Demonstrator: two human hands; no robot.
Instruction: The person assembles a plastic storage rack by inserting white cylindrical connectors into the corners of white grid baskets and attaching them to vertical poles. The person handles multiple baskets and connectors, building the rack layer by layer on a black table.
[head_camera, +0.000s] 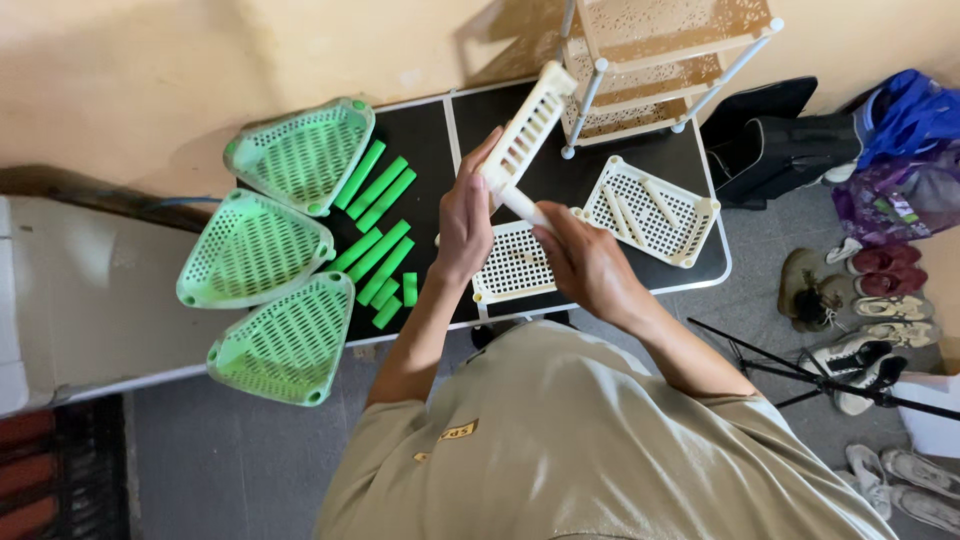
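we hold a cream tray (527, 130) up on edge over the black table (455, 130). our left hand (466, 222) is wrapped around the tray's lower end, fingers closed on it. our right hand (585, 262) sits just below, pinching a short cream tube (523, 205) against the tray's corner; we think the tube is going into a socket there, but the joint is hidden behind our fingers.

how far along: beyond the hands, toward the wall, a cream rack (665, 60) already stands with several tiers on its poles. under our hands lies a flat cream tray (513, 265), and just right of the right hand another cream tray (652, 210) holds a few loose tubes. so the cream parts look partly built, with at least these trays and tubes not yet joined.

well to the left of the left hand nothing is assembled: three green trays (255, 250) lie in a column, and a spread of green tubes (378, 235) lies between them and our left wrist.

room to move: the raised tray's top end is close to the rack's near pole, so swinging it that way is tight. the table's near edge runs just under our forearms, and the flat tray sits right at it. bare table shows between the green tubes and the left hand. off the table on the right are bags (890, 150), shoes (860, 300) and a tripod leg (790, 365) on the floor.
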